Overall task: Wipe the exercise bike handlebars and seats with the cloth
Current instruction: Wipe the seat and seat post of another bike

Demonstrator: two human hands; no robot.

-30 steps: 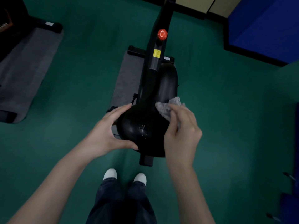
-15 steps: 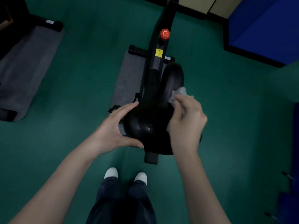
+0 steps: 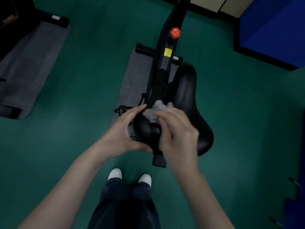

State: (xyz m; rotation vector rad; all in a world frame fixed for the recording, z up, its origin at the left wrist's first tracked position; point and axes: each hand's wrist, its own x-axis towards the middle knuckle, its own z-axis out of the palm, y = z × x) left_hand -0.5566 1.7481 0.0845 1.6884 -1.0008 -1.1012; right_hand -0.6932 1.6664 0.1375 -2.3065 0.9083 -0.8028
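Person stands directly behind the exercise bike, white shoe tips (image 3: 115,174) just short of its rear foot. Black seat (image 3: 186,103) lies below both hands, narrow nose pointing away toward the frame post (image 3: 163,63), which carries a yellow label (image 3: 168,52) and an orange knob (image 3: 175,32).

Left hand (image 3: 123,133): curled around the seat's left rear edge, fingers over the top, thumb underneath at the rear rim. Gripping the seat, not fully closed.

Right hand (image 3: 177,136): fingers bunched down on a crumpled grey cloth (image 3: 156,110), pressing it against the seat top near the centre-left. Motion blur on this hand; exact finger spread cannot be told.

Cloth: on the seat, partly under the right fingers, just beside the left fingertips.

Bike sits on a grey mat (image 3: 132,83) over green floor (image 3: 92,66). A second grey mat (image 3: 28,66) lies well apart at left. No containers seen.
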